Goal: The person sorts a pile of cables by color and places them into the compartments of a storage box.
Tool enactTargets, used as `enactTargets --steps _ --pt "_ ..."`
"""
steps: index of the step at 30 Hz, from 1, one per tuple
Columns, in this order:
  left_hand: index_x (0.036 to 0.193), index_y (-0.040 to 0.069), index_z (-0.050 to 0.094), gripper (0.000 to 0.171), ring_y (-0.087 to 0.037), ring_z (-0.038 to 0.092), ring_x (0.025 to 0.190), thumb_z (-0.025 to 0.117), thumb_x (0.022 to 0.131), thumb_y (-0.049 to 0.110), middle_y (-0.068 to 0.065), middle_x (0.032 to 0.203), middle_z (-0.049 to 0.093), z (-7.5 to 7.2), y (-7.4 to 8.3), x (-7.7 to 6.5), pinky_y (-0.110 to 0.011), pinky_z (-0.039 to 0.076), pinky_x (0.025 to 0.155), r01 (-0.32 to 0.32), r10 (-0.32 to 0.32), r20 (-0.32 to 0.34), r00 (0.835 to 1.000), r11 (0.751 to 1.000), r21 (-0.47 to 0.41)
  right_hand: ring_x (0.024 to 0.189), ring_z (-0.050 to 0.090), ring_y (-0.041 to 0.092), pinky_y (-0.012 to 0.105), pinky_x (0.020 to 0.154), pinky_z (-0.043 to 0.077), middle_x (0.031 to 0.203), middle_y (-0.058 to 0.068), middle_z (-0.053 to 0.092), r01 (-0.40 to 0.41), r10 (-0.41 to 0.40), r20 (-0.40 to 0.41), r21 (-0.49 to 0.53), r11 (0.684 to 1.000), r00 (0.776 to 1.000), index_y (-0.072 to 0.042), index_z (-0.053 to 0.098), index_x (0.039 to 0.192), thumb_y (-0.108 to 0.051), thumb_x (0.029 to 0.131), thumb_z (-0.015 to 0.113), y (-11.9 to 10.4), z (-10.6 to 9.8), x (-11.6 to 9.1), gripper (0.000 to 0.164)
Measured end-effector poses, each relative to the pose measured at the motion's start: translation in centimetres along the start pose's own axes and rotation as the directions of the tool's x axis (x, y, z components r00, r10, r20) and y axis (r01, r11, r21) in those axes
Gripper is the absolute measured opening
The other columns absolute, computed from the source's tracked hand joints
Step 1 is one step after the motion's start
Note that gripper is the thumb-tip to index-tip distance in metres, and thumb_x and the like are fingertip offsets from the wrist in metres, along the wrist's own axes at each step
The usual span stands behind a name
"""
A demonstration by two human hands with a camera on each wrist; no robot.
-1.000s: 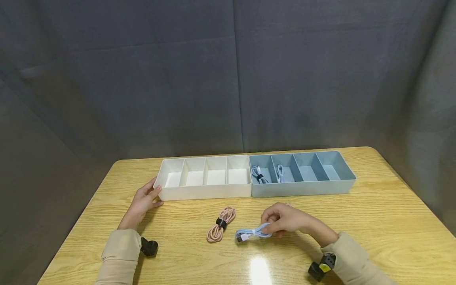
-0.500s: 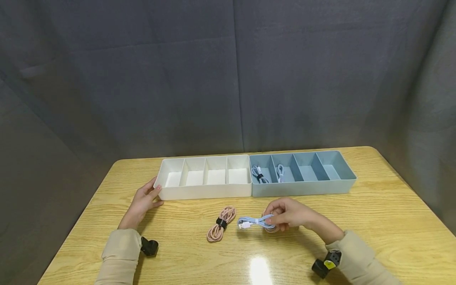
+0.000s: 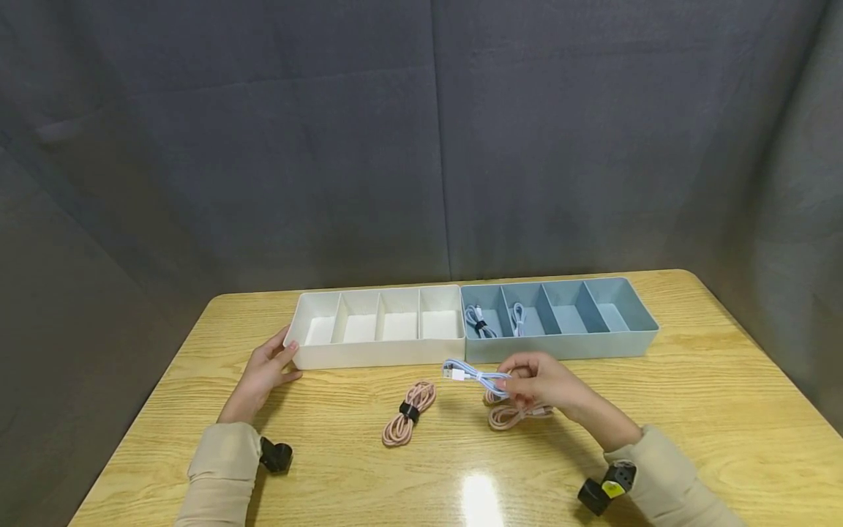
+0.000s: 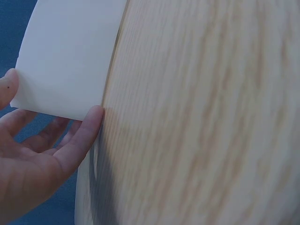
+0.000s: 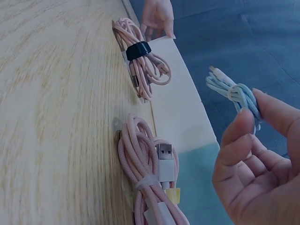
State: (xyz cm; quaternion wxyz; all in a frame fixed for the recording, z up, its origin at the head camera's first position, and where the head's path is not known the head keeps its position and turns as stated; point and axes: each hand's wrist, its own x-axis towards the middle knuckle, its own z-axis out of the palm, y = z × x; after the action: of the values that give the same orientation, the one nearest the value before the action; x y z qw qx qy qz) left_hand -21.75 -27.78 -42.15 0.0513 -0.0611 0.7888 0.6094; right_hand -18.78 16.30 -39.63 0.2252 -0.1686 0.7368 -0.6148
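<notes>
My right hand [image 3: 536, 380] pinches a coiled light-blue USB cable [image 3: 479, 375] with a white plug, between thumb and fingertips. It is raised in front of the blue divided box [image 3: 560, 347]. Beneath that hand lie pink coiled cables [image 3: 510, 419], partly hidden by it; one shows a USB plug [image 5: 165, 157] in the right wrist view. To the left, another pink cable [image 3: 410, 413] with a black strap rests on the table. My left hand [image 3: 265, 372] touches the left end of the white divided box [image 3: 375, 356], its extended fingers [image 4: 84, 133] against the corner.
Both boxes stand end to end along the back of the wooden table [image 3: 329, 468]. Coiled light-blue cables [image 3: 518, 320] lie in the two leftmost compartments of the blue box. A dark curtain [image 3: 329, 146] hangs behind the table.
My right hand has lifted the light-blue cable and moved it away from me, toward the boxes, uncovering pink cables below. The left hand stays at the white box.
</notes>
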Motion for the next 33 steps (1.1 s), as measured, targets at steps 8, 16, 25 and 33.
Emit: enactTargets --steps 8,16,25,33 --pt "0.147 0.009 0.014 0.057 -0.034 0.037 0.117 0.039 0.099 0.025 -0.025 0.140 0.026 0.0 0.0 -0.1 -0.033 0.050 0.084 0.000 0.000 0.002 1.000 1.000 -0.002 0.055 0.053 0.009 0.022 0.049 0.046 0.066 0.001 0.058 0.024 -0.018 -0.101 0.054 0.998 0.995 0.014 0.053 0.100 -0.006 0.086 0.061 -0.1 -0.2 -0.1 0.026" --pt "0.147 0.009 0.014 0.057 -0.034 0.037 0.117 0.039 0.099 0.024 -0.025 0.141 0.026 0.0 0.0 -0.1 -0.034 0.050 0.085 -0.005 0.005 0.006 1.000 1.000 -0.005 0.055 0.052 0.010 0.022 0.049 0.041 0.066 0.001 0.059 0.047 -0.025 -0.213 0.097 0.994 0.977 0.003 0.057 0.096 -0.009 0.088 0.061 -0.3 -0.4 -0.1 0.015" --pt "0.147 0.008 0.012 0.057 -0.036 0.035 0.119 0.040 0.099 0.023 -0.025 0.143 0.022 0.0 0.1 -0.1 -0.036 0.050 0.086 -0.005 0.006 0.008 1.000 1.000 -0.007 0.058 0.056 0.010 0.023 0.053 0.050 0.067 -0.001 0.061 0.059 -0.009 -0.323 0.146 0.987 0.946 0.012 0.050 0.107 -0.007 0.089 0.058 -0.8 -0.7 -0.4 0.028" --pt "0.146 0.007 0.014 0.055 -0.036 0.036 0.118 0.040 0.099 0.020 -0.025 0.142 0.024 -0.1 0.1 0.0 -0.035 0.050 0.085 -0.011 0.011 0.007 1.000 1.000 -0.022 0.061 0.055 0.009 0.022 0.054 0.047 0.071 -0.002 0.061 0.079 0.005 -0.434 0.176 0.981 0.901 0.001 0.053 0.100 -0.009 0.090 0.058 -1.0 -1.1 -0.3 0.015"
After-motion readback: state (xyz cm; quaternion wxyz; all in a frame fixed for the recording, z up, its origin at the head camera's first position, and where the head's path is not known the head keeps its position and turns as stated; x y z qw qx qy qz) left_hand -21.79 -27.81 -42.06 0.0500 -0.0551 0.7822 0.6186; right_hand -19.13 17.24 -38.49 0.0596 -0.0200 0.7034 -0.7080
